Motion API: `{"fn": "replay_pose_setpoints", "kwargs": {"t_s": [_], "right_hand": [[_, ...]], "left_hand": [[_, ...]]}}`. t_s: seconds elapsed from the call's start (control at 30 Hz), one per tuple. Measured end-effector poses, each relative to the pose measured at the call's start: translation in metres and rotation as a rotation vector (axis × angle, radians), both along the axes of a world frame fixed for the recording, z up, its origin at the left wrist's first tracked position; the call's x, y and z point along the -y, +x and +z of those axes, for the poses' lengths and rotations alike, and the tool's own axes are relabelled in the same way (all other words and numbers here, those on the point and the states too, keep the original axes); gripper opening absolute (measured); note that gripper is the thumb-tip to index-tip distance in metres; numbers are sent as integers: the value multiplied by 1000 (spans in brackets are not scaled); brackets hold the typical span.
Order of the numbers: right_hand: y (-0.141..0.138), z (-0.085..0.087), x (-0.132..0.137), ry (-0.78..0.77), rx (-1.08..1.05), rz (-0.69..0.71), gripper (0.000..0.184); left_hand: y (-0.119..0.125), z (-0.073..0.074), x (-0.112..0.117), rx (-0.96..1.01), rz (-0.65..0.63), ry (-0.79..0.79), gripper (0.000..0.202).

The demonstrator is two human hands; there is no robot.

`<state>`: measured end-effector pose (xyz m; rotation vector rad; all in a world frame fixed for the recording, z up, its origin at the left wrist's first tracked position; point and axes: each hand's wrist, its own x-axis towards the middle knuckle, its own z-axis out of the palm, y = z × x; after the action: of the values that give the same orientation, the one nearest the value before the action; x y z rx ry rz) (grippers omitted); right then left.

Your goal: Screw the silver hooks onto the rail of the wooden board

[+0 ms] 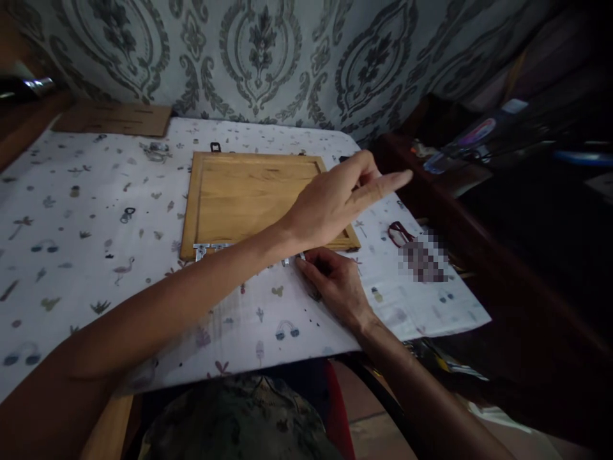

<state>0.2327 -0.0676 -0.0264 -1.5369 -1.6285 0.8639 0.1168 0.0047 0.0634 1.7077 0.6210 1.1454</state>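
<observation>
A wooden panel [239, 198] with a raised frame lies flat on the patterned tablecloth [158, 300]. My left hand [330, 201] reaches across its right part, one finger stretched to the right and others bent; I see nothing held in it. Below that wrist, at the panel's near edge, my right hand [332, 278] has its thumb and fingers closed on a small metal hinge [301, 256], mostly covered by the fingertips. Another metal hinge [200, 251] sits at the near left corner of the panel. My left forearm hides part of the near edge.
Cardboard [115, 119] lies at the back left, near a small clear bag of parts [156, 151]. Dark red-framed glasses [400, 234] rest at the right. A plastic bottle [479, 137] stands beyond the dark wooden edge [431, 191]. A patterned wall borders the back.
</observation>
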Motion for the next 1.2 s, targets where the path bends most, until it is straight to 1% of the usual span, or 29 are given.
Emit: {"fn": "replay_pose_setpoints", "kwargs": {"t_s": [0.07,0.1,0.17,0.3,0.37,0.47,0.63,0.7,0.73,0.8,0.83,0.97,1.03,1.1,1.2], "right_hand": [[0,0,0,-3,2,6,25],[0,0,0,0,5,10,25],[0,0,0,3,3,14,24],[1,-1,0,5,-17,7,26],[1,-2,0,16,-6,5,27],[2,-2,-1,20,18,9,26],[1,1,-1,23,7,4,27],[1,2,-1,24,8,4,26],[0,2,-1,23,9,7,26],[0,2,-1,29,12,10,27],[0,1,-1,33,14,13,27],[2,-3,-1,46,23,7,25],[3,-4,-2,48,20,14,24],[3,-4,-2,51,19,26,23],[3,-3,-3,55,20,29,24]], "left_hand": [[1,-1,2,54,95,-46,39],[1,-2,2,84,113,-71,39],[3,-5,4,137,115,-85,41],[8,-13,4,202,56,-22,43],[9,-15,0,213,-3,-13,45],[8,-16,-11,185,-123,-80,45],[-1,-10,-26,96,-409,-230,40],[-4,-8,-27,75,-476,-246,37],[-5,-7,-27,65,-487,-244,36],[-6,-6,-25,42,-457,-238,35],[-6,-7,-24,39,-410,-236,35],[-6,-9,-16,80,-106,-163,36],[-4,-10,-9,99,18,-127,38],[-1,-12,-4,119,72,-121,38],[3,-15,-1,167,86,-115,43]]}}
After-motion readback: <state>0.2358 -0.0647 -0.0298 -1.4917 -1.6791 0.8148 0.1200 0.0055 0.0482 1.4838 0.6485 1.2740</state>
